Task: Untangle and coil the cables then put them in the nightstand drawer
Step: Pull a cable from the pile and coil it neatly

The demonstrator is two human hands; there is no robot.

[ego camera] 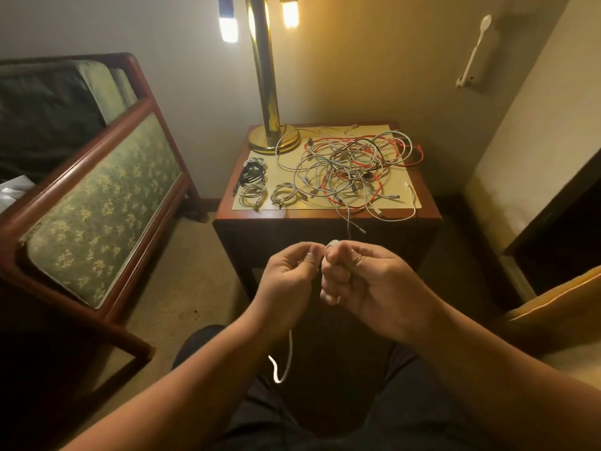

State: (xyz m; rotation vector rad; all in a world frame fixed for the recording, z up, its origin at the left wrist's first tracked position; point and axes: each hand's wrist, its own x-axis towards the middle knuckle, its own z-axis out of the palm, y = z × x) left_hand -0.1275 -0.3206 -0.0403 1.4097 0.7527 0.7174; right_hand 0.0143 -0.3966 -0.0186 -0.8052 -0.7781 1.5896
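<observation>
A tangle of white, grey, red and black cables (pixel 354 167) covers the right part of the wooden nightstand (pixel 328 214). Several coiled cables (pixel 257 183) lie in a group at its left front. In front of the nightstand my left hand (pixel 289 278) and my right hand (pixel 364 281) meet, both pinching a thin white cable (pixel 287 359). A small loop of it shows between the fingertips. Its free end hangs below my left hand over my lap. The nightstand's front is in shadow and I cannot make out its drawer.
A brass lamp (pixel 270 125) stands at the nightstand's back left corner. A wooden-framed green sofa (pixel 97 196) is on the left. A yellow cushion (pixel 553 297) sits at the right. A white shoehorn (pixel 474 50) hangs on the wall. One grey cable end (pixel 353 224) dangles over the nightstand's front edge.
</observation>
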